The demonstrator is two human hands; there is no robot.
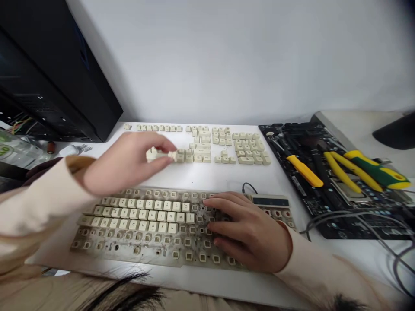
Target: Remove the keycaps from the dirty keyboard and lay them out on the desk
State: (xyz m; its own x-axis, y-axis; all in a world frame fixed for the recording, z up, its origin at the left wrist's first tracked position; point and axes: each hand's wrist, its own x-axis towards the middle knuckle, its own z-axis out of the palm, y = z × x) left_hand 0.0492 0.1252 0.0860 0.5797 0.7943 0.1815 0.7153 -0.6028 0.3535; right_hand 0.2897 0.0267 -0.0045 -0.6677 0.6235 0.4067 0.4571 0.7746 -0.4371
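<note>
A dirty beige keyboard lies across the desk with part of its keycaps fitted; bare switch sockets show in the lower rows and on the right. My left hand is above its back edge, thumb and index finger pinched on a cream keycap at the near row of loose keycaps. My right hand lies over the keyboard's right part, fingers stretched out and apart, covering the sockets beneath. Loose keycaps are laid out in keyboard order behind the keyboard, and some at the left are hidden by my left hand.
A black computer case stands at the left beside a clear plastic bottle. On the right, a motherboard carries yellow-handled pliers, a yellow-handled tool and a green-and-yellow screwdriver. Grey cables loop at the right edge.
</note>
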